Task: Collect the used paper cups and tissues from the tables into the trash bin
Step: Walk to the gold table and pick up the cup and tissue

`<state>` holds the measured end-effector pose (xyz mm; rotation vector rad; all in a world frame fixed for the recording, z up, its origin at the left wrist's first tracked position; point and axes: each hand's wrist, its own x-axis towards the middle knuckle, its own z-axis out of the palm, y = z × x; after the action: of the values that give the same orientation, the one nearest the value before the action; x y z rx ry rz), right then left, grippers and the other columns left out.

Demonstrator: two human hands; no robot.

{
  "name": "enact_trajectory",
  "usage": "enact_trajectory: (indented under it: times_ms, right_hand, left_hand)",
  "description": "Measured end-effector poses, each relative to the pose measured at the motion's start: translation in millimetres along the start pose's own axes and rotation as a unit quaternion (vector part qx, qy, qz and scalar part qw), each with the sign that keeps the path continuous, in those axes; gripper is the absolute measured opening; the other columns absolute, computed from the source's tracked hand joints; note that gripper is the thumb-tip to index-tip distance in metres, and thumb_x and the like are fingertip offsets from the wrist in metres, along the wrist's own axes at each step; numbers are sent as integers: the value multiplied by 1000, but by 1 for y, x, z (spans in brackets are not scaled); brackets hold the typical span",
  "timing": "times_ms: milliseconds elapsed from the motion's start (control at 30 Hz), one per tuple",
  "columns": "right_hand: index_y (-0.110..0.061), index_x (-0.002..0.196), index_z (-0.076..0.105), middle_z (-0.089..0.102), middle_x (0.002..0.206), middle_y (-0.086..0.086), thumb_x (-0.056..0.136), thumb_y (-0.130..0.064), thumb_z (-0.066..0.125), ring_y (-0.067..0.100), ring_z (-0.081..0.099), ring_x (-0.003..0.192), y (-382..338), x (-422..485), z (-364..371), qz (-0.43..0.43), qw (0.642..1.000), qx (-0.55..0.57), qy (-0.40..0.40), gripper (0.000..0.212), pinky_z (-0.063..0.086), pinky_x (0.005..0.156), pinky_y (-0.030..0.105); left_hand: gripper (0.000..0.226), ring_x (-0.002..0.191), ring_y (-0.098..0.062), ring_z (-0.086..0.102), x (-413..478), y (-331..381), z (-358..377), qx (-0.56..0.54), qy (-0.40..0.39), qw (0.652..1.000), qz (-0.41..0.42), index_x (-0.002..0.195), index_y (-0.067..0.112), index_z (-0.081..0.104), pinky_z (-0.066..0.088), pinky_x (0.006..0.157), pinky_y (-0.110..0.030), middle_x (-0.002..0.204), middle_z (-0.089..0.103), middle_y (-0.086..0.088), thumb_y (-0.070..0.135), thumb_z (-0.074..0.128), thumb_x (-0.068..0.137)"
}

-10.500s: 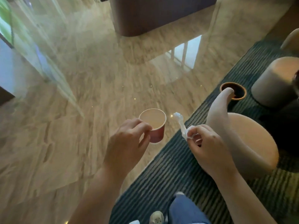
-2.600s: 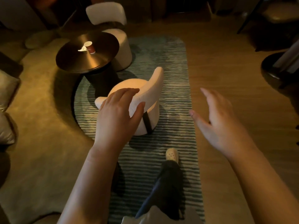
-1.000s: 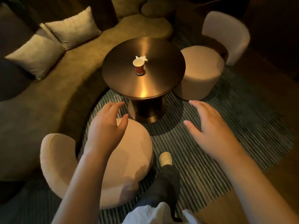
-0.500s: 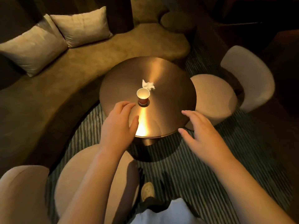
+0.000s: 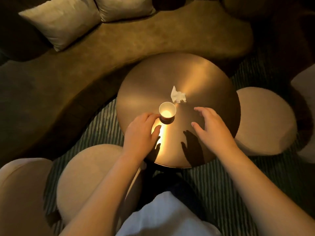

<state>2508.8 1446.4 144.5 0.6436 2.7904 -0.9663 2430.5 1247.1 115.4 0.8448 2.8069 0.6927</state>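
A red paper cup [image 5: 167, 112] stands upright near the middle of a round bronze table [image 5: 204, 79]. A crumpled white tissue [image 5: 177, 97] lies just behind it. My left hand [image 5: 142, 132] hovers over the table's near left part, its fingertips right at the cup's left side with thumb spread; contact is unclear. My right hand [image 5: 211, 128] hovers open to the right of the cup, fingers spread and pointing toward the tissue. No trash bin is in view.
A cream round chair [image 5: 88, 178] stands near left of the table and another cream stool [image 5: 265, 121] at its right. A curved olive sofa [image 5: 136, 36] with two pillows [image 5: 61, 19] runs behind. A striped rug [image 5: 255, 181] covers the floor.
I have stepped closer to the table. Both hands have moved forward over the tabletop; the left one has reached the cup's side, the right one is now beside the cup.
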Motion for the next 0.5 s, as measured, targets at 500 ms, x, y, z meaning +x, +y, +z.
enact_trajectory:
  times_ms: [500]
  right_hand:
    - [-16, 134, 47, 46, 138, 7, 92, -12, 51, 25, 48, 120, 100, 210, 72, -73, 981, -120, -131, 43, 39, 96, 31]
  left_hand:
    - [30, 105, -21, 58, 87, -17, 103, -31, -100, 994, -40, 122, 20, 58, 52, 80, -40, 125, 55, 1, 21, 56, 92]
